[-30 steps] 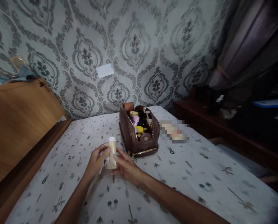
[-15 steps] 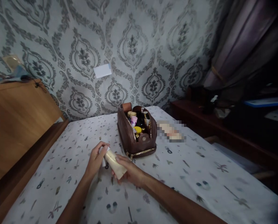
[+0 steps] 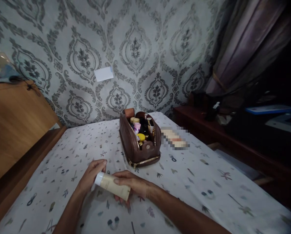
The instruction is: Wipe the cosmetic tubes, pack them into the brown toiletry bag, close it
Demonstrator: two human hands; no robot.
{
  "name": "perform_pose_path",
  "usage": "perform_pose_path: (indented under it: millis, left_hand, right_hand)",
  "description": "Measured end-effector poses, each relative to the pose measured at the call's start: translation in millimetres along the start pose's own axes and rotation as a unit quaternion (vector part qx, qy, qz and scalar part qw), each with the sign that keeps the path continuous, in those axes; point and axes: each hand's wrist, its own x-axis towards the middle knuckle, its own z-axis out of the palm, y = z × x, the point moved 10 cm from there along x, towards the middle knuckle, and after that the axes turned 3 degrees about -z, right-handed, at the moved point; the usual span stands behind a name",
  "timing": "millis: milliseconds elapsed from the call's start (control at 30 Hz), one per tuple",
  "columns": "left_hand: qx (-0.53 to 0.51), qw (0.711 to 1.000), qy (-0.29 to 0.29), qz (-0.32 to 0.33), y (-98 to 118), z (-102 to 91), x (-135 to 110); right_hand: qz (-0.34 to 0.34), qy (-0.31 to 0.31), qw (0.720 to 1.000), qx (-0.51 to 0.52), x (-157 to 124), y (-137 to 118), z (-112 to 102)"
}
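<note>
A cream-coloured squeeze tube [image 3: 114, 187] with a white cap [image 3: 99, 178] lies tilted in my right hand [image 3: 133, 183]. The right thumb rests on its upper side, and the other fingers wrap beneath it. Beside the cap is my left hand [image 3: 93, 174], its fingers loosely bent and stretched past the cap's far side; whether they touch it is hard to see. Beyond both hands stands a brown toiletry bag [image 3: 139, 152], unzipped at the top. Inside show a yellow lid [image 3: 140, 137], a pink-and-purple container [image 3: 137, 128] and several other small items.
A white patterned sheet [image 3: 184, 201] covers the surface under the bag. Right of the bag lies a flat, pixelated item [image 3: 176, 138]. A wooden panel [image 3: 16, 120] borders the left side, a dark red wooden furniture piece [image 3: 196, 126] the right. Patterned wallpaper [image 3: 135, 48] stands behind.
The tube has turned flatter and come slightly down and left, its white cap now plainly visible. My left hand has shifted left and loosened from the cap end. The view has tilted slightly.
</note>
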Motion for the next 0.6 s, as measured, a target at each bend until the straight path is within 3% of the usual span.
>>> perform_pose_path:
  millis: [100, 167, 233, 400, 600]
  left_hand:
    - [-0.062, 0.995, 0.084, -0.004, -5.3, -13.9, 2.8]
    - [-0.124, 0.979, 0.162, -0.015, -12.8, -26.4, 1.1]
    - [-0.16, 0.966, 0.201, -0.016, -17.9, -28.2, -1.6]
    - [-0.026, 0.981, 0.179, 0.062, -4.6, -3.1, -7.6]
    - [0.046, 0.985, 0.126, 0.113, 10.7, 11.9, -8.1]
  right_hand:
    - [-0.027, -0.001, 0.999, 0.03, 2.8, -3.8, 1.0]
    - [-0.073, 0.011, 0.995, 0.063, 5.2, -11.9, -0.6]
    - [-0.118, 0.039, 0.988, 0.09, 6.2, -19.2, -5.5]
    - [-0.164, 0.123, 0.978, 0.032, 3.5, -22.9, -21.8]
    - [-0.182, 0.146, 0.972, -0.02, 5.9, -26.1, -32.1]
